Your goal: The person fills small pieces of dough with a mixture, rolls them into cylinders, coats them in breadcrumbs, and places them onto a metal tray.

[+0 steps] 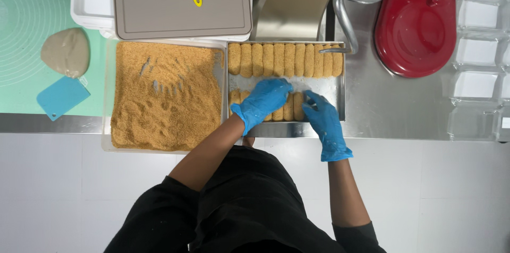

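**Both hands on the near row of breaded sticks**

Grip first: your left hand [264, 101] lies curled over the breaded sticks [286, 108] in the near row of the metal tray [340, 91], fingers folded down onto them, while your right hand [321, 120] pinches the end stick of that row between thumb and fingertips. Both hands wear blue gloves.

That tray sits on the steel counter [393, 109], close to its near edge, with the tray of breadcrumbs [166, 96] touching its left side, so a coated piece travels only a short way across. A full far row of sticks [286, 59] runs along the tray's far edge. Every stick lies flat with its long axis pointing from near edge to far edge, packed side against side, which probably keeps the rows tight and the coating undisturbed.

Further left, a lump of dough [66, 51] and a blue scraper [62, 97] rest on the green mat [26, 19].
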